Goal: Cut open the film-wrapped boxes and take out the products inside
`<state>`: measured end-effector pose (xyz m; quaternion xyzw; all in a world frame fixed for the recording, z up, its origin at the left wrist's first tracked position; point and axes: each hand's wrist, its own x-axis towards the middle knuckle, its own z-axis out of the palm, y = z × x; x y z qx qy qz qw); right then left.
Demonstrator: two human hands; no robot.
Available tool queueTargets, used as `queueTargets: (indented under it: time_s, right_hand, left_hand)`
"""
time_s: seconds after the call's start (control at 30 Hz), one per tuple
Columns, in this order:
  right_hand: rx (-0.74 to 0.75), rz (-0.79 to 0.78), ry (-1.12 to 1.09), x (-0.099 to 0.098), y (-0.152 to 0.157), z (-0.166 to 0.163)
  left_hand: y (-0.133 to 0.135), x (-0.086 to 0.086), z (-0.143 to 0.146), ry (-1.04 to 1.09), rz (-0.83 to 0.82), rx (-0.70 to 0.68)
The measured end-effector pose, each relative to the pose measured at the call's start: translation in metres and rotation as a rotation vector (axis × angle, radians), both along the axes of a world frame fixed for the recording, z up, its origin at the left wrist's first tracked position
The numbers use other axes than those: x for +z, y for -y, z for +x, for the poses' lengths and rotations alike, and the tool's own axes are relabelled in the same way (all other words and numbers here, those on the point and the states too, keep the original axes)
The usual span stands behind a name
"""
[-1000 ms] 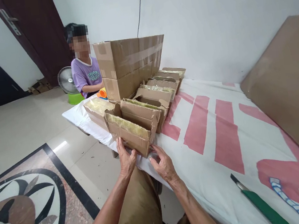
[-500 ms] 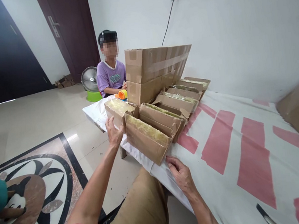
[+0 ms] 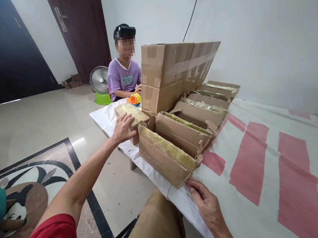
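Observation:
My left hand (image 3: pixel 124 128) lies on the near end of a taped cardboard box (image 3: pixel 131 113), its fingers stretched over the yellowish top. Beside that box stands an open-topped cardboard box (image 3: pixel 164 157), with yellowish tape along its upper edge. At the lower right corner of this open box is my right hand (image 3: pixel 206 200), its fingers curled and thumb and forefinger closed at the cardboard edge. More open boxes (image 3: pixel 198 115) run in a row toward the wall.
Closed boxes (image 3: pixel 166 63) are stacked behind the row. A person (image 3: pixel 125 76) wearing a headset sits across the table, near an orange tape dispenser (image 3: pixel 135 99). Red patches (image 3: pixel 249 161) mark the white table cover (image 3: pixel 268 128). A fan (image 3: pixel 100 82) stands on the floor.
My left hand has moved from beside the taped box onto its top. My right hand stays at the open box's corner. The view has shifted slightly.

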<state>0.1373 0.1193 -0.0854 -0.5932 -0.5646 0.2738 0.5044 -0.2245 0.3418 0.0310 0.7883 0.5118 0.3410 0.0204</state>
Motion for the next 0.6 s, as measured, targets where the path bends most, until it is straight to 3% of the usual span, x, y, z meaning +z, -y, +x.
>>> queueTargets:
  time_s: [0.2, 0.3, 0.37, 0.5, 0.6]
  right_hand:
    - [-0.04, 0.025, 0.04, 0.01, 0.002, 0.001]
    - [-0.155, 0.045, 0.134, 0.019, 0.019, 0.004]
    - [-0.151, 0.072, 0.227, 0.023, 0.035, -0.003]
    - [0.239, 0.204, 0.319, 0.021, 0.051, -0.056]
    - [0.46, 0.239, 0.354, 0.02, 0.033, -0.12]
  left_hand:
    - [-0.003, -0.002, -0.038, 0.042, -0.025, 0.036]
    - [-0.007, -0.002, -0.052, 0.179, -0.006, 0.004]
    - [-0.017, -0.001, -0.061, 0.331, 0.002, 0.03]
    - [-0.056, 0.003, -0.074, 0.69, -0.116, 0.15]
    - [-0.092, 0.005, -0.076, 0.916, -0.213, 0.204]
